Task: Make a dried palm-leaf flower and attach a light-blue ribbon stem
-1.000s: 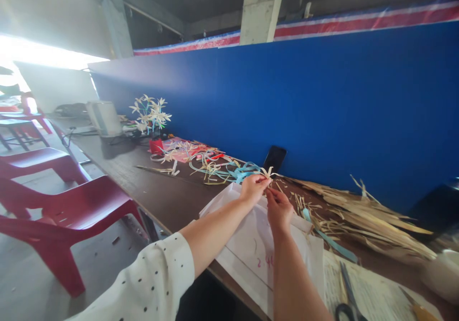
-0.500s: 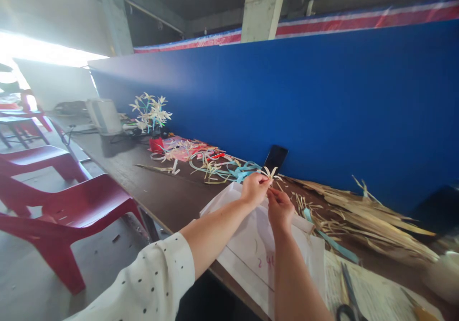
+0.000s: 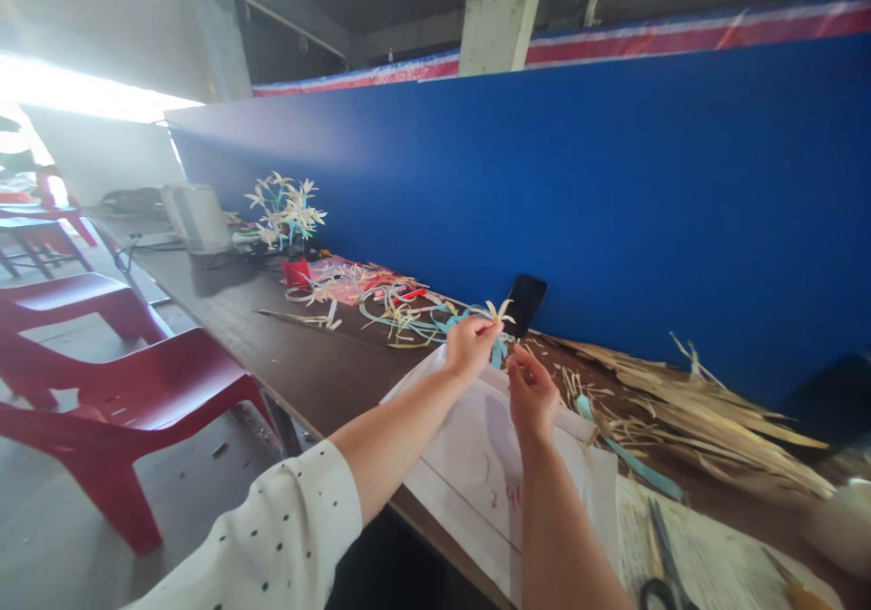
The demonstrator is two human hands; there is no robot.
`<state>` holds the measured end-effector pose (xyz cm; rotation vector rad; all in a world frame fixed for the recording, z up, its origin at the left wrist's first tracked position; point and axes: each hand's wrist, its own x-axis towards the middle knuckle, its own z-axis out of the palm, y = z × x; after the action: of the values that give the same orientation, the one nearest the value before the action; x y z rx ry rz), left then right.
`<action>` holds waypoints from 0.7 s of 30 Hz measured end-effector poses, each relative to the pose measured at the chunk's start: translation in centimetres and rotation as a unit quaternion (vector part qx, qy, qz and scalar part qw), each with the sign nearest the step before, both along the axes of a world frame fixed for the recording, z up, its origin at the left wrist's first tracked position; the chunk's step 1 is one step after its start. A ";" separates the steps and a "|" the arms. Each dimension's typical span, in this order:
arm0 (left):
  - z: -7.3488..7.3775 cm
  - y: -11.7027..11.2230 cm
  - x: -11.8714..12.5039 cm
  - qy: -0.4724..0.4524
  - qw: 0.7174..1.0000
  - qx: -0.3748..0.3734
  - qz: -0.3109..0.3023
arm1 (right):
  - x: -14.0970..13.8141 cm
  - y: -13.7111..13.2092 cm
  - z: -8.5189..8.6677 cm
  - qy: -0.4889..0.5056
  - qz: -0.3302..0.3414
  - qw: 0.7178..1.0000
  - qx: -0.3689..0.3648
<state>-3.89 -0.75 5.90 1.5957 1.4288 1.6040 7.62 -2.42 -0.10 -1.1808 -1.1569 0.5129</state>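
My left hand [image 3: 471,347] is closed in a pinch around the base of a pale, pointed-petal handmade flower [image 3: 499,311], whose petals spread above the fingertips. A little to the right and lower, my right hand [image 3: 534,394] is apart from the flower. Its fingers are curled with the tips close together, and whatever lies between them is too small to make out. A bit of light blue strip [image 3: 499,353] shows between the hands. Below both hands lies a white paper sheet or flat box [image 3: 459,465] with red handwriting.
Several similar flowers [image 3: 289,211] stand in a red pot [image 3: 297,272]. Cut strips [image 3: 408,319] litter the brown table [image 3: 299,356]. A phone [image 3: 525,303] leans on the blue partition [image 3: 612,183]. Dried leaves [image 3: 708,410] and scissors [image 3: 663,555] lie right; red chairs [image 3: 163,383] stand left.
My left hand has moved left and slightly up with the flower, away from my right hand. The right hand has stayed nearly in place, and a gap now separates them.
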 end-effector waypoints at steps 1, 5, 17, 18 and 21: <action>0.1 0.3 -0.7 -0.027 1.000 -0.013 0.008 | 0.0 0.1 0.0 0.015 -0.009 1.000 -0.001; -0.7 0.7 -3.0 -0.126 0.990 -0.052 0.036 | 0.5 0.6 -0.3 0.039 -0.087 0.995 -0.007; -7.0 0.3 -1.9 -0.162 0.985 -0.054 -0.002 | 1.8 1.0 -0.9 -0.067 -0.122 0.990 -0.029; -7.1 0.3 -2.0 -0.154 0.987 -0.052 -0.003 | 1.8 0.9 -0.8 -0.075 -0.117 0.990 -0.035; -7.2 0.3 -2.2 -0.147 0.988 -0.056 -0.011 | 1.6 0.6 -0.7 -0.098 -0.108 0.989 -0.040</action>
<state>-6.05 -0.41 -1.28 1.2485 1.3142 1.6371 9.21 -1.78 -0.76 -1.4320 -1.1652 0.2851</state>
